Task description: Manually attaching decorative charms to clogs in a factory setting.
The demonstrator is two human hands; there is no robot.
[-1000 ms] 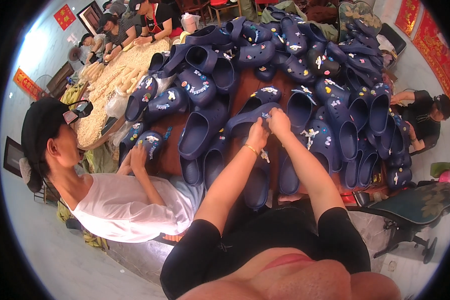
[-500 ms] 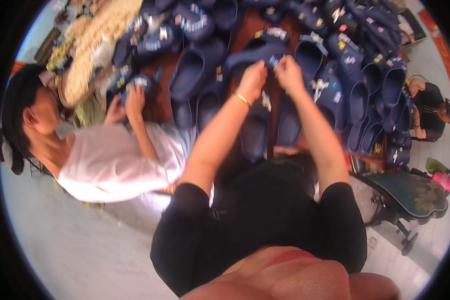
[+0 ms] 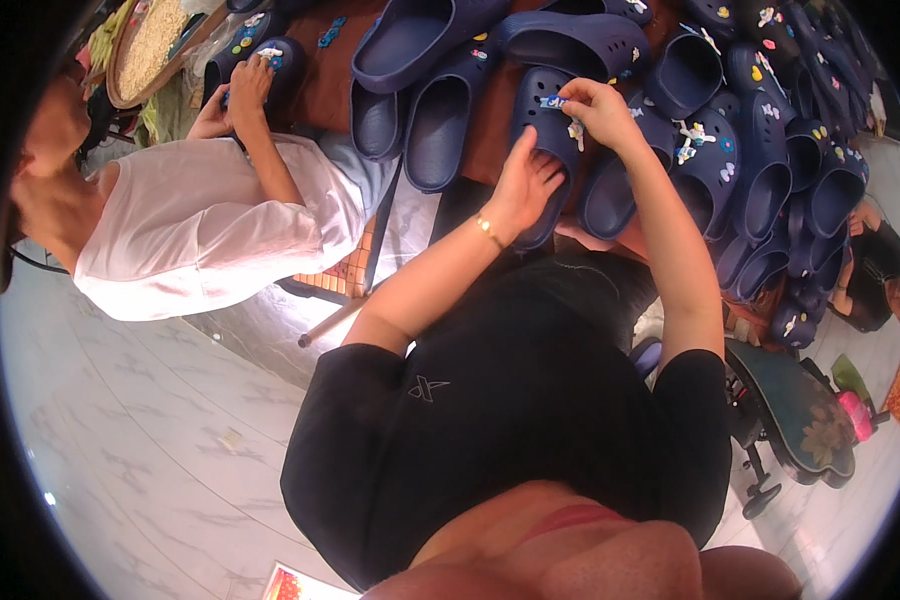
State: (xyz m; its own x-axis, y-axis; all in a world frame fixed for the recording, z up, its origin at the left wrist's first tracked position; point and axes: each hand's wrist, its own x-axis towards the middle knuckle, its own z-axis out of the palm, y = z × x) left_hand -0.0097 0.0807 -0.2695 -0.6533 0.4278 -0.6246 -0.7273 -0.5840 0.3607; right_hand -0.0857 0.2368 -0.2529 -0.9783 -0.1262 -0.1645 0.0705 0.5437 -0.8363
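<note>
A navy clog (image 3: 543, 88) with round holes lies on the table in front of me, its toe pointing away. My left hand (image 3: 526, 188) is open over the clog's heel part, fingers apart and thumb up, holding nothing. The thumb and fingertips of my right hand (image 3: 602, 115) pinch a small blue-and-white shoe charm (image 3: 552, 102) at the clog's toe. Whether the charm sits in a hole or only rests on top, I cannot tell. Beside it, a white charm (image 3: 576, 133) sits on the clog's right side.
Several navy clogs (image 3: 767, 170) with charms crowd the red-brown table (image 3: 318, 75) at the right. At my left, a person in a white shirt (image 3: 210, 230) handles another clog (image 3: 288, 62). A second person (image 3: 875, 270) sits at the far right. A green-backed chair (image 3: 785, 400) stands right of me.
My left hand has come away from its closed pose near the right hand and opened over the clog. My right hand now pinches the charm against the clog's toe. The view has shifted.
</note>
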